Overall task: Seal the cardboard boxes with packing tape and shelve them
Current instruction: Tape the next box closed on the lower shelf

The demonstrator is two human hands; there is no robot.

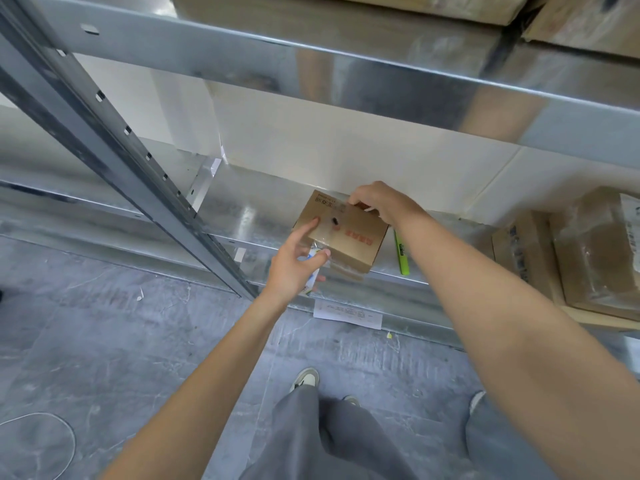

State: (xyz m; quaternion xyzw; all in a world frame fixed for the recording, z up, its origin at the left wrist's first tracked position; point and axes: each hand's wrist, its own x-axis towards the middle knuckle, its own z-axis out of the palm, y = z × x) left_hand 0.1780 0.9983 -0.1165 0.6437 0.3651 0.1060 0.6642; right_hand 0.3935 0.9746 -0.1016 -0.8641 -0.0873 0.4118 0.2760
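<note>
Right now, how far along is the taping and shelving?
Done: two wrapped boxes sit on the lower shelf at right. In hand: the right hand steadies the small cardboard box; the left hand smooths clear tape over its edge. Left: finishing the seal, releasing it.

A small cardboard box (343,233) with red print sits on the low metal shelf (249,209). The right hand (377,202) grips its far edge, fingers curled over the top. The left hand (298,261) holds a tape roll (313,268) against the box's near side, forefinger stretched onto the top. A green marker (401,254) lies just beside the box, and more boxes (595,251) stand well apart to the right.
</note>
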